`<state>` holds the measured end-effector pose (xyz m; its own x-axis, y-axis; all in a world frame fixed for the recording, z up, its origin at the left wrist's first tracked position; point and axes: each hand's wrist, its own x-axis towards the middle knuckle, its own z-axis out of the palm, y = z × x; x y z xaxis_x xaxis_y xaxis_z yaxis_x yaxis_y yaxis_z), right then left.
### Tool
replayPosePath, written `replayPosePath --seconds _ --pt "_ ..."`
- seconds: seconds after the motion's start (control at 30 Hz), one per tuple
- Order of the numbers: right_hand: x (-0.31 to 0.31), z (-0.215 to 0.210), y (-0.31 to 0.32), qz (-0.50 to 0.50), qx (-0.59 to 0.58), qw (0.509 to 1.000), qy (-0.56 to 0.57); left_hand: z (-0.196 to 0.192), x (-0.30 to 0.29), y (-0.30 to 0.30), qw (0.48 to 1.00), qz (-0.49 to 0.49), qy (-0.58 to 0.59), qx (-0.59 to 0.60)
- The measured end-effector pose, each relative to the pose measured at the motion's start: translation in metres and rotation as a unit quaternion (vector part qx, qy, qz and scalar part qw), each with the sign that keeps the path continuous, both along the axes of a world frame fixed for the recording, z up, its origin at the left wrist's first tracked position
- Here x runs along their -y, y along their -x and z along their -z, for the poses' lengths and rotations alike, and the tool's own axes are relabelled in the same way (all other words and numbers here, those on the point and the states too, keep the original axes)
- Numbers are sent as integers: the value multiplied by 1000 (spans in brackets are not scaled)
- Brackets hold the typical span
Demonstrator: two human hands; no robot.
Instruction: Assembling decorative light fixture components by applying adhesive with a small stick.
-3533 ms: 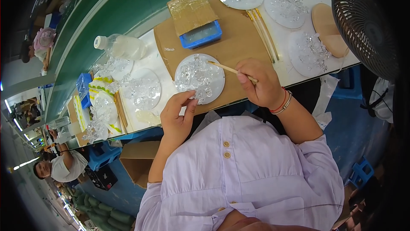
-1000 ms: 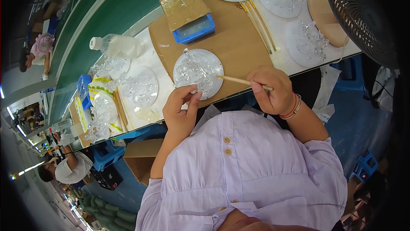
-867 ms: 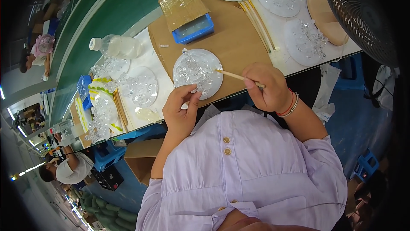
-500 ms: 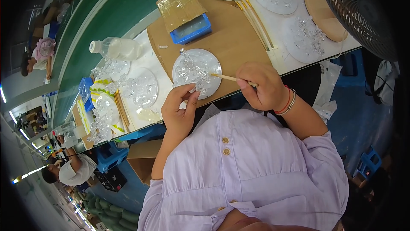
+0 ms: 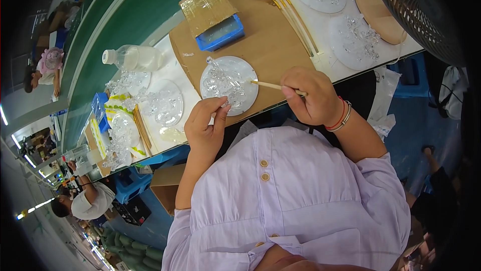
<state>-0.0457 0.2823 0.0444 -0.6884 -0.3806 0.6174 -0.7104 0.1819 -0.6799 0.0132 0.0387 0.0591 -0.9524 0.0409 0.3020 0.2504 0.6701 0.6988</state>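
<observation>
The right hand (image 5: 309, 96) is gripping a thin wooden stick (image 5: 273, 86) in curled fingers, its tip pointing left and touching the right edge of a round clear plate (image 5: 229, 84) heaped with small clear crystal-like pieces. The left hand (image 5: 204, 126) is pinching the near rim of that plate between thumb and fingers — the plate is resting on a round brown wooden board (image 5: 260, 45) at the near edge of the white tabletop (image 5: 330, 63).

Farther back on the board a blue rectangular tray (image 5: 220, 33) is sitting partly under a brown cardboard block wrapped in clear tape (image 5: 207, 5). To the right, a bundle of wooden sticks (image 5: 295, 23) is lying along the board's edge, with more clear plates of crystal pieces (image 5: 353, 40) beyond it. To the left a clear plastic bottle (image 5: 133, 58) is lying on its side near other clear plates (image 5: 163, 103). A black fan grille (image 5: 418, 10) is standing at the far right — a green belt (image 5: 130, 15) is running behind the tabletop.
</observation>
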Motion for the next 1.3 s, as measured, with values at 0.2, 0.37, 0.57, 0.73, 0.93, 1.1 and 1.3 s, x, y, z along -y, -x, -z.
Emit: replayPosePath --seconds 0.2,0.37,0.57,0.73,0.93,1.1,1.3 --pt "-4 -1 -7 -14 -9 1000 11 3 -8 6 996 36 39 -67" --pt "-8 -4 -8 -1 -23 1000 -7 2 -10 11 990 59 76 -106" --pt "-7 -3 -10 8 -21 1000 -16 1 -10 12 989 63 84 -104" --pt "-7 -5 -15 1 -29 1000 -10 2 -10 11 990 61 82 -95" --pt "-5 -5 -19 -5 -15 1000 -18 1 -10 11 990 61 84 -91" --pt "1 -6 -25 -19 -10 1000 -8 1 -10 11 990 63 82 -97" --pt "4 -2 -25 -26 -21 999 6 1 -10 11 990 64 81 -94"
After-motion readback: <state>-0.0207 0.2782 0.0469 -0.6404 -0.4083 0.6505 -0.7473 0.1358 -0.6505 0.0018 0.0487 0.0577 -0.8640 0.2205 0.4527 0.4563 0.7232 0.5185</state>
